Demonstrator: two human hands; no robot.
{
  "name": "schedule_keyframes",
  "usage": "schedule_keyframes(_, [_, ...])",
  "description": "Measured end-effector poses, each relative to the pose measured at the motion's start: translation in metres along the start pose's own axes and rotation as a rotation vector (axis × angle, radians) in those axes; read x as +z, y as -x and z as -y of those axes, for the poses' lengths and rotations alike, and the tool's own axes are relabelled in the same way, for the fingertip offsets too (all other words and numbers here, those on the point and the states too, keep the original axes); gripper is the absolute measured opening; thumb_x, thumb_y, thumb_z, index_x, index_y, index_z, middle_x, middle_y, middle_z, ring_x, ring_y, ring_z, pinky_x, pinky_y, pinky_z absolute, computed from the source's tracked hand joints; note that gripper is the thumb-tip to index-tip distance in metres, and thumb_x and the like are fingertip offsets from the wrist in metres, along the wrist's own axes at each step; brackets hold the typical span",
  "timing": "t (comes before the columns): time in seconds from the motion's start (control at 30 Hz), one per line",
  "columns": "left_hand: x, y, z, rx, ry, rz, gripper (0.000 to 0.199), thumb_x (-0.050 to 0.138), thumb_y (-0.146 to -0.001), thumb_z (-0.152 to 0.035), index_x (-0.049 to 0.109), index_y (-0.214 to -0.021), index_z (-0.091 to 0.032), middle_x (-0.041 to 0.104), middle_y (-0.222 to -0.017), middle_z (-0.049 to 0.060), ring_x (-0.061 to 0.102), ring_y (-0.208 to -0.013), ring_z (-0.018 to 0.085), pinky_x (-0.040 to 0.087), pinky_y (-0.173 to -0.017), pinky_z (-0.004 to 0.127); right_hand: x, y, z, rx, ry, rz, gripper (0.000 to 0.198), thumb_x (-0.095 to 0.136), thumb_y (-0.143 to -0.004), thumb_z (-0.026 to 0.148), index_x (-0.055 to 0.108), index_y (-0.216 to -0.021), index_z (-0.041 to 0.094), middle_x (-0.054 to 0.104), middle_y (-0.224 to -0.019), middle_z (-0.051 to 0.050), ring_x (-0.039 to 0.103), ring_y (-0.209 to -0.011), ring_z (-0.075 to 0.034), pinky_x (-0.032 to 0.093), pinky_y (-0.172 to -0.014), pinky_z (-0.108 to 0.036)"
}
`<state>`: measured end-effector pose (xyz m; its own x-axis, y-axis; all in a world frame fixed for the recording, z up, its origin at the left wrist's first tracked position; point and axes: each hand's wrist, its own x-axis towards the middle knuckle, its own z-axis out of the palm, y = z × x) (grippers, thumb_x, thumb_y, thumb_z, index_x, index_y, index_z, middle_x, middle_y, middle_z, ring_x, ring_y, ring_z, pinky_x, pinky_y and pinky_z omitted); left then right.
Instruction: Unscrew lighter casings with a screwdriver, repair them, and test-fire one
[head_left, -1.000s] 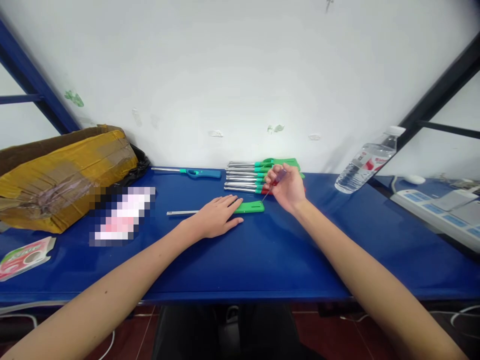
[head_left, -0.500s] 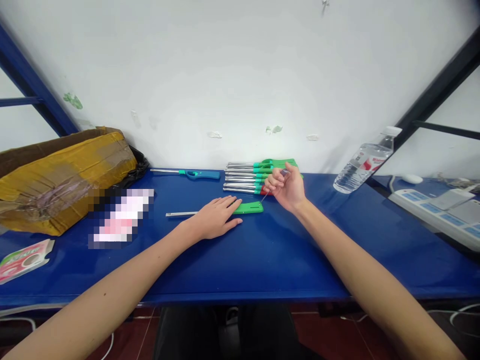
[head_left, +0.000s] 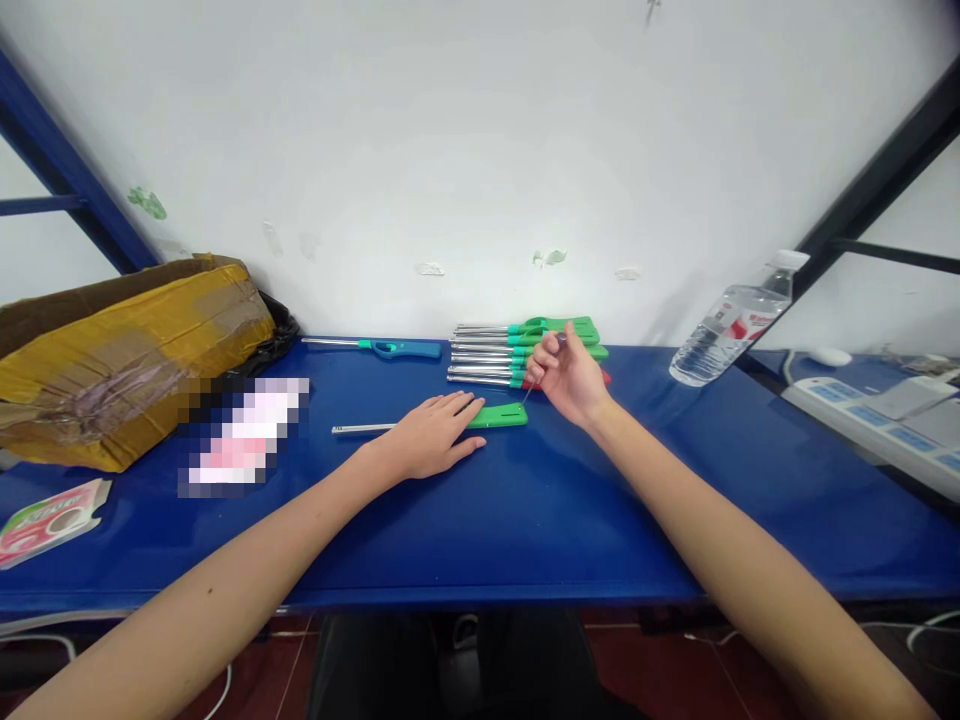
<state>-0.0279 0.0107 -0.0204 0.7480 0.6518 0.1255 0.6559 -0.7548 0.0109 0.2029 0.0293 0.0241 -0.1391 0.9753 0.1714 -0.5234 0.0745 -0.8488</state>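
A green long-necked lighter point(head_left: 501, 414) lies on the blue table, its metal tube pointing left. Across its middle rests my left hand point(head_left: 436, 432), palm down, fingers stretched out and thumb apart on the near side. My right hand point(head_left: 566, 378) is closed around a thin screwdriver point(head_left: 528, 394), whose handle is mostly hidden in the fingers. The slanted shaft's tip meets the right end of the green lighter, near a small hole. Behind my right hand lies a row of several lighters point(head_left: 487, 356), mostly green with a red one nearest, partly covered by the hand.
A blue lighter point(head_left: 409, 348) lies near the wall. At left are a taped cardboard box point(head_left: 142, 350), a blurred-out patch and a printed card point(head_left: 56, 520). A water bottle point(head_left: 731, 325) and a white power strip point(head_left: 870, 420) stand to the right.
My right hand has shifted and turned very slightly, with the screwdriver tip staying on the lighter's end. My left hand has not moved.
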Motion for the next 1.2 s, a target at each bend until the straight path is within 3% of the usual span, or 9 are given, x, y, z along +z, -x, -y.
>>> schedule_keyframes(0.2, [0.0004, -0.0002, -0.0003, -0.002, -0.018, 0.002, 0.065, 0.028, -0.102, -0.054, 0.034, -0.150, -0.012, 0.039, -0.153, 0.017, 0.038, -0.141, 0.030, 0.030, -0.115, 0.042, -0.0039, 0.0015, 0.0004, -0.039, -0.023, 0.060, 0.057, 0.049, -0.086, 0.068, 0.032, -0.057, 0.022, 0.032, -0.053, 0.004, 0.042, -0.051, -0.014, 0.044, -0.053, -0.028])
schedule_keyframes(0.47, [-0.0027, 0.0000, -0.0019, -0.002, -0.033, 0.021, 0.063, 0.027, -0.102, -0.053, 0.033, -0.150, -0.012, 0.038, -0.153, 0.017, 0.038, -0.141, 0.029, 0.030, -0.114, 0.042, -0.0063, -0.0013, 0.0030, -0.059, -0.035, 0.009, 0.028, 0.074, -0.077, 0.040, 0.053, -0.072, 0.022, 0.051, -0.073, 0.004, 0.049, -0.063, -0.011, 0.045, -0.055, -0.023])
schedule_keyframes(0.6, [-0.0039, -0.0003, -0.0031, -0.007, -0.025, 0.035, 0.063, 0.030, -0.103, -0.051, 0.034, -0.150, -0.010, 0.038, -0.153, 0.018, 0.037, -0.141, 0.031, 0.030, -0.115, 0.043, -0.0077, -0.0027, 0.0010, -0.013, -0.017, 0.034, 0.042, 0.070, -0.079, 0.053, 0.047, -0.064, 0.022, 0.043, -0.059, 0.004, 0.048, -0.058, -0.013, 0.045, -0.057, -0.025])
schedule_keyframes(0.77, [-0.0035, -0.0006, -0.0029, -0.010, -0.004, 0.028, 0.063, 0.031, -0.102, -0.051, 0.034, -0.151, -0.011, 0.037, -0.154, 0.017, 0.037, -0.142, 0.031, 0.030, -0.115, 0.044, -0.0090, -0.0019, -0.0009, -0.072, -0.065, 0.054, 0.057, 0.061, -0.083, 0.060, 0.030, -0.053, 0.022, 0.036, -0.050, 0.003, 0.045, -0.055, -0.014, 0.044, -0.057, -0.028])
schedule_keyframes(1.03, [-0.0025, -0.0004, -0.0017, -0.005, -0.026, 0.036, 0.065, 0.029, -0.102, -0.052, 0.032, -0.151, -0.010, 0.037, -0.154, 0.017, 0.036, -0.142, 0.030, 0.029, -0.115, 0.044, -0.0028, -0.0004, 0.0001, -0.074, -0.025, 0.007, 0.031, 0.077, -0.074, 0.043, 0.054, -0.071, 0.022, 0.051, -0.070, 0.004, 0.050, -0.062, -0.011, 0.044, -0.057, -0.025])
schedule_keyframes(1.13, [-0.0013, -0.0001, -0.0009, -0.001, -0.013, 0.016, 0.064, 0.029, -0.102, -0.053, 0.033, -0.151, -0.011, 0.038, -0.154, 0.017, 0.037, -0.142, 0.030, 0.030, -0.115, 0.044, -0.0015, -0.0016, -0.0002, -0.061, -0.004, 0.008, 0.037, 0.075, -0.077, 0.049, 0.052, -0.067, 0.021, 0.048, -0.064, 0.004, 0.049, -0.060, -0.011, 0.043, -0.057, -0.025])
schedule_keyframes(1.2, [-0.0007, 0.0000, -0.0006, 0.000, -0.009, 0.010, 0.064, 0.030, -0.102, -0.053, 0.034, -0.150, -0.012, 0.038, -0.153, 0.017, 0.037, -0.141, 0.030, 0.030, -0.115, 0.044, -0.0019, -0.0022, -0.0006, -0.043, -0.024, 0.026, 0.048, 0.066, -0.082, 0.058, 0.046, -0.059, 0.021, 0.037, -0.054, 0.004, 0.045, -0.055, -0.012, 0.043, -0.057, -0.025])
